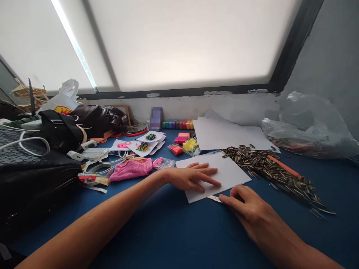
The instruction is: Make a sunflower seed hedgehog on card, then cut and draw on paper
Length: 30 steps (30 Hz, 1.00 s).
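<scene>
A sheet of white paper point(234, 173) lies at a slant on the blue table in front of me. My left hand point(196, 177) rests on it, fingers stretched and spread, pressing it flat. At the paper's near edge, my right hand point(246, 203) is closed on a slim white tool point(214, 199) that looks like a craft knife. Only its front end shows; my fingers hide the rest. The tool's tip touches or lies just under the paper's edge; I cannot tell which.
Striped sunflower seeds point(263, 164) spread at the right, with an orange stick point(284, 167) among them. Behind lie more white sheets point(227, 130), clay packets point(176, 149) and a clear plastic bag point(314, 127). Decorated cards point(143, 146), a pink cloth point(131, 169) and a black bag point(36, 175) occupy the left.
</scene>
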Tool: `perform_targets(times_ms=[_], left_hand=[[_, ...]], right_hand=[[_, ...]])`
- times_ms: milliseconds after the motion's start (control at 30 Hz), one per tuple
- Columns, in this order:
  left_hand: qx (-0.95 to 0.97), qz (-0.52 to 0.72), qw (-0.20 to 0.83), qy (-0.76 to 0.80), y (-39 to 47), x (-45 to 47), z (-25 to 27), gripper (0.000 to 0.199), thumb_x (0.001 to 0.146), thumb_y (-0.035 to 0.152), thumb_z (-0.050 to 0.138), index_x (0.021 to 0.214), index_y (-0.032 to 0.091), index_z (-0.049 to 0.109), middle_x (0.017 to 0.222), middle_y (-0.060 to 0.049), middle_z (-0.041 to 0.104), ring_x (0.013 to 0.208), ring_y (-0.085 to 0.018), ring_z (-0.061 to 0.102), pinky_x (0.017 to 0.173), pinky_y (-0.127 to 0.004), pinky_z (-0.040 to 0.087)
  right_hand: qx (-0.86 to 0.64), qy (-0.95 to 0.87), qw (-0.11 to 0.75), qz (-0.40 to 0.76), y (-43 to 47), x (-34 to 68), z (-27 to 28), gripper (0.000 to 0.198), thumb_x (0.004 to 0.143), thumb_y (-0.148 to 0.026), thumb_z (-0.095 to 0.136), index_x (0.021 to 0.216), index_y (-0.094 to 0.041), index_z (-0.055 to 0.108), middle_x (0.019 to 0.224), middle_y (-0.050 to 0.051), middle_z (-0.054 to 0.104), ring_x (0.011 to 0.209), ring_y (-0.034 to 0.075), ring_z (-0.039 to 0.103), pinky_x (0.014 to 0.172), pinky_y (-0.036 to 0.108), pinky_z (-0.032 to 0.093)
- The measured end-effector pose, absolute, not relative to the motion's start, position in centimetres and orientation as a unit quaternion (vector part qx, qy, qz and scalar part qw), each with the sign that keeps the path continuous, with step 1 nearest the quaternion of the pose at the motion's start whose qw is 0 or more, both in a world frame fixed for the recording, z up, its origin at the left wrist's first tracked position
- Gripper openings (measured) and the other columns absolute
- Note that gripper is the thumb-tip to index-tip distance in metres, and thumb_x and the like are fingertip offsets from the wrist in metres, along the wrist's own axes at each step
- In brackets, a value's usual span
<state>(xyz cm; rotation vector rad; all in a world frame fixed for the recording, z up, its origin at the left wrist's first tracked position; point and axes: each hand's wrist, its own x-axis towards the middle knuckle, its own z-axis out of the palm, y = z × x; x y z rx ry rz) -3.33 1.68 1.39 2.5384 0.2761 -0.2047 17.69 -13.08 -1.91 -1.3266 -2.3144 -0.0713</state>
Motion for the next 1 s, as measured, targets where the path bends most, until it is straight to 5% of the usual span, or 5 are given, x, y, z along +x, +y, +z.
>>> perform_targets(times_ms=[1000], left_hand=[[0.953,-0.071,0.273,0.108,1.5,-3.3,1.2,0.05,0.096,0.035,0.043,0.145,0.031,0.036,0.16,0.003,0.005,0.147,-0.026,-0.004,0.118,-0.044,-0.003]], right_hand=[[-0.493,-0.847,0.196,-0.011,-13.2,15.8,-1.7,0.033,0.091,-0.004,0.04,0.101,-0.021,0.067,0.083,0.005,0.052,0.073,0.016,0.053,0.06,0.024,0.046]])
